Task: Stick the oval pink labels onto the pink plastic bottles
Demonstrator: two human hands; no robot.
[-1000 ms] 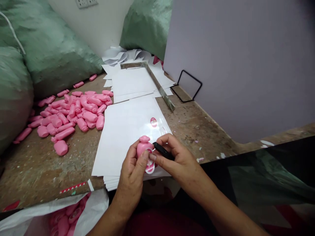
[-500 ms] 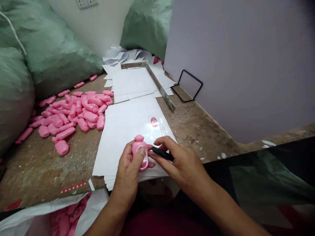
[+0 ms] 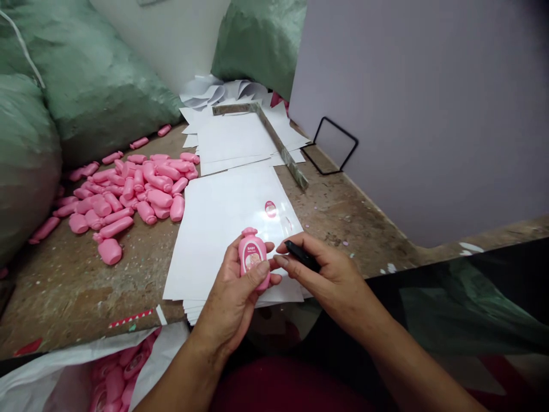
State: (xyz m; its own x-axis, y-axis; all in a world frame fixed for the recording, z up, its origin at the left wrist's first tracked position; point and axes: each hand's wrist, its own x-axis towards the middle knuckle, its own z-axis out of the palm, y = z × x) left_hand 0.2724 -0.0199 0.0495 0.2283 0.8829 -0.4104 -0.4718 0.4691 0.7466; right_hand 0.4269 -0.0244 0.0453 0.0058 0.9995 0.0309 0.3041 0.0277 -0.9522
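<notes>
My left hand [image 3: 234,300] grips a pink plastic baby lotion bottle [image 3: 253,254] upright, with its label facing me and my thumb across the lower part. My right hand [image 3: 330,280] pinches a short black pen-like tool [image 3: 302,256] between fingers and thumb, close to the bottle but apart from it. Below both hands lies a stack of white label sheets [image 3: 214,246]. One round pink label [image 3: 270,209] remains on the top sheet, beside several faint empty label outlines.
A heap of unlabelled pink bottles [image 3: 137,194] lies on the worn wooden bench [image 3: 86,280] to the left. Green sacks [image 3: 94,86] fill the back left. A white bag [image 3: 167,349] holds labelled bottles at front left. A stone strip [image 3: 278,140] lies across further sheets.
The bottle has turned upright, and my left thumb has slid lower, baring the label. My right hand has shifted slightly right, taking the black tool further from the bottle.
</notes>
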